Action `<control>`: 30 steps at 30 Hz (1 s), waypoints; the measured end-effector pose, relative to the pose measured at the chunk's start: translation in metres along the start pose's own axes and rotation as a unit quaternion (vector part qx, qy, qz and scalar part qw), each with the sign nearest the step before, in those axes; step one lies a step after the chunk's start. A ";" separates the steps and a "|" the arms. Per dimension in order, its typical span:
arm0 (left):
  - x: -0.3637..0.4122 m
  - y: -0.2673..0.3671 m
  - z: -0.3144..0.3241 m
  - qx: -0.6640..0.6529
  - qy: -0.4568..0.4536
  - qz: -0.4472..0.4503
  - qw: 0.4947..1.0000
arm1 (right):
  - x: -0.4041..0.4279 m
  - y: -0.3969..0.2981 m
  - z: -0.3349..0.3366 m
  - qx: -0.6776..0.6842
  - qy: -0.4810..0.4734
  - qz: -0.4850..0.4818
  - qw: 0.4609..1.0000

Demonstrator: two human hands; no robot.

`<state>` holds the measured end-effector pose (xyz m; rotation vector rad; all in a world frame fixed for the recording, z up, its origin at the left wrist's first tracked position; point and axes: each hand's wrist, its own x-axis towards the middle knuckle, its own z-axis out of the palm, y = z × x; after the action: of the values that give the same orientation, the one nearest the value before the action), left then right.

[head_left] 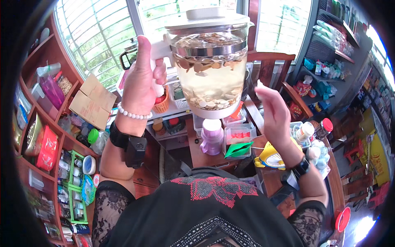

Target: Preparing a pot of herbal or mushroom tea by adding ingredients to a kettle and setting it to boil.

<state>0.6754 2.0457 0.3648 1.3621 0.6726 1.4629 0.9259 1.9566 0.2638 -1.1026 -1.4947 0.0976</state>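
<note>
My left hand (142, 71) is wrapped around the white handle of a glass kettle jug (213, 80), thumb pointing up, and holds it raised in front of me. A white lid (209, 21) covers the jug and a metal band runs around its upper part. Pale liquid fills much of it, with thin brownish slices floating on top and more lying at the bottom. To the jug's right, my right hand (273, 108) is held up, apart from it, with nothing visible in the fingers. Below the jug stands a lilac flask (212, 139) with a white top.
Clear plastic boxes (240, 136), one with a green packet (239, 149), stand on the wooden table beside a yellow fan-like device (273, 157). Lidded jars (322, 128) are at the right. Crowded wooden shelves (58, 139) line the left. A wooden chair (271, 61) stands near the barred windows.
</note>
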 end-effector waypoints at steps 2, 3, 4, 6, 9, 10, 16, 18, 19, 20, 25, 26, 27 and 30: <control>0.000 -0.002 0.001 -0.006 -0.016 -0.011 1.000 | 0.009 0.026 0.024 0.352 0.024 0.228 0.907; -0.001 -0.004 -0.003 -0.004 -0.020 -0.019 1.000 | 0.011 0.034 0.038 0.525 -0.010 0.288 0.801; -0.002 -0.006 -0.006 -0.003 -0.022 -0.026 0.999 | 0.013 0.033 0.052 0.674 -0.047 0.333 0.658; -0.005 -0.012 -0.005 0.000 -0.014 -0.035 0.999 | 0.012 0.015 0.076 0.802 -0.130 0.295 0.503; -0.013 -0.016 -0.001 0.044 -0.010 -0.004 0.999 | 0.002 0.004 0.095 0.808 -0.091 0.258 0.521; -0.012 -0.016 -0.003 0.046 -0.008 -0.005 0.999 | 0.001 0.006 0.096 0.817 -0.099 0.259 0.505; -0.010 -0.027 -0.024 0.012 0.012 -0.038 0.999 | -0.002 0.021 0.083 0.822 -0.206 0.344 0.404; -0.009 -0.028 -0.028 0.012 0.009 -0.038 0.999 | 0.000 0.020 0.081 0.778 -0.186 0.371 0.471; -0.008 -0.029 -0.031 0.010 0.011 -0.037 0.999 | 0.000 0.030 0.080 0.748 -0.240 0.380 0.489; -0.008 -0.028 -0.032 0.007 0.011 -0.036 0.999 | 0.001 0.036 0.077 0.713 -0.291 0.386 0.508; -0.006 -0.028 -0.034 0.000 -0.012 -0.049 0.999 | 0.001 0.054 0.070 0.672 -0.337 0.365 0.549; -0.006 -0.028 -0.035 0.001 -0.015 -0.049 0.999 | 0.000 0.052 0.071 0.643 -0.310 0.381 0.588; -0.006 -0.027 -0.035 -0.002 -0.012 -0.053 0.999 | -0.001 0.051 0.071 0.611 -0.283 0.396 0.624; -0.004 -0.029 -0.034 -0.006 -0.020 -0.049 0.999 | -0.005 0.064 0.068 0.693 -0.238 0.397 0.554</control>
<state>0.6504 2.0603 0.3304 1.3272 0.6939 1.3567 0.9058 2.0227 0.2014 -0.2296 -0.6830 1.9901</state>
